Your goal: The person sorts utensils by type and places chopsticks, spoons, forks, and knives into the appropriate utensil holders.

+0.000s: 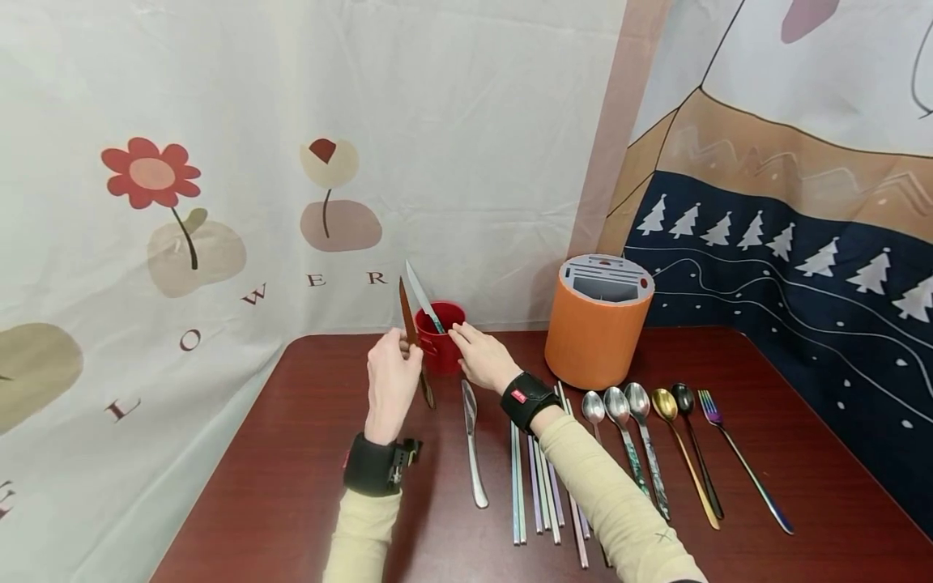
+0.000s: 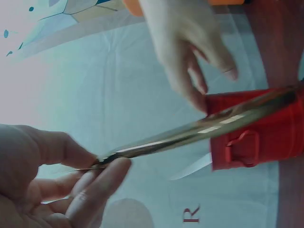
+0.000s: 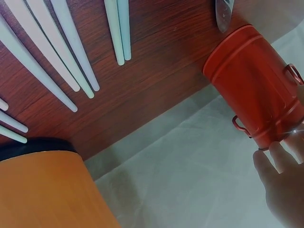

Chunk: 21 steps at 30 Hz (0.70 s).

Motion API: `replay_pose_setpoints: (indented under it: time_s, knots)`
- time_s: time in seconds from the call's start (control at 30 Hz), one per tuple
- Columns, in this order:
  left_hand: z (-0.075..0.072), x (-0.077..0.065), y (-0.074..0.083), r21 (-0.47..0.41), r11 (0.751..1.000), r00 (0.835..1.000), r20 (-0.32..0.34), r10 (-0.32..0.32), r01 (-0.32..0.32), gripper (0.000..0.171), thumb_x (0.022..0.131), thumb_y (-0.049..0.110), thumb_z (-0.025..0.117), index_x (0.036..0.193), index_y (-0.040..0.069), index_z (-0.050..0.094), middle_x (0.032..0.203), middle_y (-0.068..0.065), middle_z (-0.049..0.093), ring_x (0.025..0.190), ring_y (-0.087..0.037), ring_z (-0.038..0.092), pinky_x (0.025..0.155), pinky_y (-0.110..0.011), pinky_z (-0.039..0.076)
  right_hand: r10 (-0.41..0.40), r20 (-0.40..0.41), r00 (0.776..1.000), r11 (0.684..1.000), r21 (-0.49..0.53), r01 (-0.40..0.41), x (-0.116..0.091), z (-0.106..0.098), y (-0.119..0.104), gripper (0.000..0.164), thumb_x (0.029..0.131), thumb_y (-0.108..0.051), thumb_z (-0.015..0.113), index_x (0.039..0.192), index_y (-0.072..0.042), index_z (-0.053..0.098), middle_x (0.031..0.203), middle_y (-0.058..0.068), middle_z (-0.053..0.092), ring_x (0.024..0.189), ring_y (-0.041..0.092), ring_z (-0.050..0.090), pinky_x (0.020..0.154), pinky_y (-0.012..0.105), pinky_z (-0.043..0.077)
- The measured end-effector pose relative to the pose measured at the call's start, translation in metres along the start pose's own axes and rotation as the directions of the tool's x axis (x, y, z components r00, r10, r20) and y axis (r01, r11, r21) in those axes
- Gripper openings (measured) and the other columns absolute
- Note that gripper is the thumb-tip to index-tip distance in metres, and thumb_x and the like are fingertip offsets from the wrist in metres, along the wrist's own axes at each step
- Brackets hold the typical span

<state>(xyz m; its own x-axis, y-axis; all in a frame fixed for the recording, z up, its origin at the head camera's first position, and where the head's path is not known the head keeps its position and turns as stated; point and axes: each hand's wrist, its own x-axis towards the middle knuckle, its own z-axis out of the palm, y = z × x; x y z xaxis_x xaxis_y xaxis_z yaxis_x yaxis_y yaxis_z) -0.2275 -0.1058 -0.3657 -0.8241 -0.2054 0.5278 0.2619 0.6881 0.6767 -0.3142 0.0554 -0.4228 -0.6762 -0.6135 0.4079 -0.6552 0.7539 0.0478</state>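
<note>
My left hand pinches a gold table knife between thumb and fingers, blade pointing up and handle hanging down. In the left wrist view the knife's shiny handle passes in front of the small red bucket. Inside that bucket leans a silver-bladed knife with a teal handle, blade up. My right hand rests its extended fingers at the bucket's rim, on the right side. Near the bucket's foot a silver knife lies on the table.
An orange cylindrical holder with a slotted grey top stands at the back right. Several pale chopsticks, silver spoons, a gold spoon, a black spoon and a rainbow fork lie in front. Printed cloth hangs behind.
</note>
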Motion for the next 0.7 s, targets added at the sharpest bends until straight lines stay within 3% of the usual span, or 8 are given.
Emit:
replay_pose_setpoints:
  time_s: [0.17, 0.4, 0.57, 0.7]
  knots:
    - [-0.001, 0.018, 0.006, -0.076, 0.996, 0.990, -0.137, 0.044, -0.055, 0.015, 0.089, 0.005, 0.056, 0.094, -0.006, 0.063, 0.085, -0.022, 0.065, 0.076, -0.033, 0.067, 0.072, -0.044, 0.056, 0.006, 0.010, 1.000, 1.000, 0.004, -0.006, 0.000, -0.001, -0.001, 0.052, 0.087, -0.014, 0.066, 0.134, 0.001, 0.050, 0.139, 0.017, 0.052, 0.131, 0.031, 0.049, 0.102, 0.039, 0.047]
    - [0.003, 0.039, 0.011, -0.185, 0.976, 0.951, -0.305, 0.052, -0.113, 0.015, 0.090, 0.005, 0.056, 0.095, -0.008, 0.062, 0.085, -0.024, 0.063, 0.076, -0.034, 0.065, 0.072, -0.043, 0.055, 0.017, 0.036, 0.999, 1.000, 0.000, -0.017, 0.001, -0.001, -0.001, 0.053, 0.088, -0.015, 0.065, 0.136, 0.000, 0.049, 0.141, 0.016, 0.050, 0.134, 0.029, 0.046, 0.104, 0.038, 0.045]
    - [0.008, 0.052, 0.011, -0.232, 0.964, 0.926, -0.376, 0.033, -0.129, 0.017, 0.091, 0.008, 0.056, 0.098, -0.007, 0.062, 0.087, -0.024, 0.063, 0.078, -0.034, 0.066, 0.073, -0.042, 0.057, 0.017, 0.036, 0.999, 1.000, 0.010, -0.018, 0.002, -0.001, -0.001, 0.053, 0.087, -0.013, 0.065, 0.135, 0.001, 0.049, 0.141, 0.016, 0.050, 0.133, 0.030, 0.046, 0.103, 0.039, 0.045]
    - [0.016, 0.059, 0.007, -0.250, 0.959, 0.917, -0.398, 0.024, -0.134, 0.018, 0.092, 0.009, 0.056, 0.099, -0.006, 0.062, 0.088, -0.023, 0.063, 0.079, -0.033, 0.066, 0.074, -0.041, 0.057, 0.023, 0.043, 0.999, 1.000, 0.007, -0.023, 0.001, 0.000, 0.000, 0.053, 0.088, -0.013, 0.065, 0.136, 0.000, 0.048, 0.141, 0.016, 0.050, 0.134, 0.030, 0.046, 0.104, 0.039, 0.045]
